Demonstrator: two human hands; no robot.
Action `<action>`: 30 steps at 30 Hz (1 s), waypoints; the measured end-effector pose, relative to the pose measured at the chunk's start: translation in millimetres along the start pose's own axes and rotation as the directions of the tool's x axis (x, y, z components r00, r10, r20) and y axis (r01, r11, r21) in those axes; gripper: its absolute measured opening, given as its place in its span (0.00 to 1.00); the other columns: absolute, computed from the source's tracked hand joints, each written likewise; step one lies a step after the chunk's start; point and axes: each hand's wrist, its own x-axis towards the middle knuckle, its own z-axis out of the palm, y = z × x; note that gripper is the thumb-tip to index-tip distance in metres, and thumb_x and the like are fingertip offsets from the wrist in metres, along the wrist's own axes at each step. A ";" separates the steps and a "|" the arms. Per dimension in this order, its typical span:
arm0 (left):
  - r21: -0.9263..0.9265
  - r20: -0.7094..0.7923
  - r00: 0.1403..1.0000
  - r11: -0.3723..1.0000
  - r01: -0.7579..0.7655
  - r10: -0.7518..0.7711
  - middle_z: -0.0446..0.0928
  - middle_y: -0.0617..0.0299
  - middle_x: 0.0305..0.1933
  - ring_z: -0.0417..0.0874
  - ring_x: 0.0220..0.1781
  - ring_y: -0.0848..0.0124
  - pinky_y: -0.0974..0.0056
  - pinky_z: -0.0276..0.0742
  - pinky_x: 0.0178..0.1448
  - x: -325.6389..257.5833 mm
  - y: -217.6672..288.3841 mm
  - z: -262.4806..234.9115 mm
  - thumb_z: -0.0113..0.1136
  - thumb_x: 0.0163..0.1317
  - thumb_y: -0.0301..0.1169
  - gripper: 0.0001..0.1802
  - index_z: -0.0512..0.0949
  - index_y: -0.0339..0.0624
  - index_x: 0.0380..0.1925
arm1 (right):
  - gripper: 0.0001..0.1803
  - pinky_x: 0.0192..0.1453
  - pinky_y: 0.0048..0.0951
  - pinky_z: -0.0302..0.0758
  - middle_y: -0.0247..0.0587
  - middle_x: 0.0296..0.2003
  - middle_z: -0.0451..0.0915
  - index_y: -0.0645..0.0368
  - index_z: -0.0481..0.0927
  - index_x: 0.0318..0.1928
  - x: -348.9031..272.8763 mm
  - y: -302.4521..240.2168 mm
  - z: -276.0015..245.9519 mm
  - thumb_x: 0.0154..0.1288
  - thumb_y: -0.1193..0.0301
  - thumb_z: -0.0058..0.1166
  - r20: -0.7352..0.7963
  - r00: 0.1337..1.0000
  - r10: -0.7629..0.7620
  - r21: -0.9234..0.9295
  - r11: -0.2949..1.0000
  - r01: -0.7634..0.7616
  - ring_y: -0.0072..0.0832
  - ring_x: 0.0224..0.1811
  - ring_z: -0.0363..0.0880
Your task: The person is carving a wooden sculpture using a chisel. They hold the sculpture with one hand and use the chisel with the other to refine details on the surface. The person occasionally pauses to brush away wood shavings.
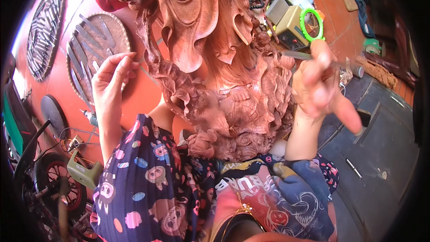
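Nearest the camera is the person's lap, covered by soft cloth: a dark blue patterned garment [148, 183] with pink cartoon pigs and coloured ovals on the left, and a blue and pink printed fabric [286, 201] on the right. Rising from the lap is a large reddish-brown wood carving [215, 76], its lower end resting against the knees. Its base is a dense knot of curled, shell-like and flower-like forms, rough and deeply undercut; higher up the surface smooths into long flowing folds.

The left hand [112, 78] is raised beside the carving's left edge, fingers loosely curled, thumb and fingertips close together, holding nothing that can be made out. The right hand [320, 85] is blurred at the carving's right side, clenched around a slim metal carving tool [298, 55] whose shaft points left toward the wood.

Beyond, on the orange floor [143, 94], a round woven tray [96, 47] carries flat grey metal chisels laid in rows, and a second round tray [45, 29] further left is packed with more. A wheel [56, 175] with a red hub sits at lower left beside a small olive-green device [83, 172]. Upper right, behind the carving, stand boxy grey and tan machines [289, 22] and a green ring-shaped object [311, 23]. A dark mat [380, 130] covers the floor at right.
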 end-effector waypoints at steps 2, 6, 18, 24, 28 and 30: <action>-0.033 -0.015 0.999 0.999 -0.038 0.037 0.85 0.68 0.38 0.75 0.35 0.86 0.78 0.67 0.42 -1.5 2.5 8.1 0.62 0.73 0.33 0.12 0.84 0.37 0.50 | 0.27 0.23 0.20 0.79 0.62 0.38 0.79 0.71 0.72 0.49 9.1 6.7 15.7 0.67 0.58 0.64 -0.063 0.998 -0.007 -0.237 0.971 -0.008 0.33 0.29 0.84; -0.031 0.040 0.995 0.995 -0.095 0.096 0.86 0.64 0.38 0.79 0.38 0.81 0.74 0.73 0.45 5.8 13.9 19.9 0.60 0.73 0.29 0.11 0.83 0.35 0.49 | 0.20 0.24 0.14 0.70 0.33 0.24 0.80 0.66 0.83 0.48 41.3 28.8 44.6 0.77 0.60 0.49 -0.361 0.932 0.045 -0.725 0.614 -0.311 0.13 0.22 0.75; -0.097 0.023 1.000 0.995 -0.007 0.009 0.85 0.62 0.37 0.81 0.39 0.79 0.71 0.75 0.46 2.6 0.5 17.9 0.59 0.73 0.27 0.10 0.83 0.34 0.48 | 0.09 0.40 0.28 0.79 0.44 0.36 0.82 0.65 0.81 0.34 81.3 48.7 28.3 0.54 0.80 0.68 0.151 0.989 0.003 -0.970 -0.191 0.148 0.30 0.36 0.83; -0.083 -0.008 1.000 0.996 -0.021 0.020 0.85 0.62 0.38 0.82 0.40 0.78 0.71 0.76 0.46 0.7 -4.6 14.4 0.59 0.73 0.26 0.09 0.83 0.34 0.48 | 0.10 0.33 0.39 0.72 0.42 0.26 0.70 0.60 0.71 0.28 90.4 66.8 14.5 0.56 0.77 0.62 0.252 0.967 0.023 -0.937 -0.243 0.250 0.41 0.27 0.75; -0.120 -0.018 1.000 0.993 -0.014 0.012 0.85 0.62 0.38 0.82 0.40 0.79 0.71 0.76 0.46 4.0 -8.2 15.4 0.59 0.73 0.26 0.09 0.83 0.34 0.48 | 0.09 0.35 0.39 0.72 0.43 0.27 0.69 0.59 0.71 0.29 96.6 60.9 10.3 0.54 0.76 0.60 0.260 0.953 0.158 -0.919 -0.264 0.294 0.42 0.30 0.75; -0.139 -0.014 1.000 0.990 -0.013 0.011 0.85 0.62 0.38 0.81 0.40 0.79 0.72 0.76 0.46 4.8 -10.7 16.0 0.59 0.73 0.26 0.09 0.83 0.34 0.48 | 0.08 0.36 0.40 0.72 0.43 0.28 0.70 0.59 0.72 0.29 95.5 59.9 17.2 0.55 0.75 0.60 0.239 0.955 0.176 -0.916 -0.284 0.281 0.43 0.31 0.75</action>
